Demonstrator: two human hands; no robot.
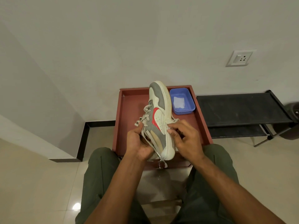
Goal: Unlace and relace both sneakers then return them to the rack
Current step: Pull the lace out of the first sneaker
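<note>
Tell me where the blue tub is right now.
In the head view the blue tub sits in the far right corner of the red-brown tray, just right of the held sneaker and left of the black rack.

In front of my knees stands a reddish-brown bench (129,101) with a raised rim, and a blue tub (191,101) sits on its far right corner.

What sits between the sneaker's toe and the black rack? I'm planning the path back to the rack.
In the head view, a blue plastic tub with a white cloth inside sits between the sneaker and the rack, on the red-brown table.
</note>
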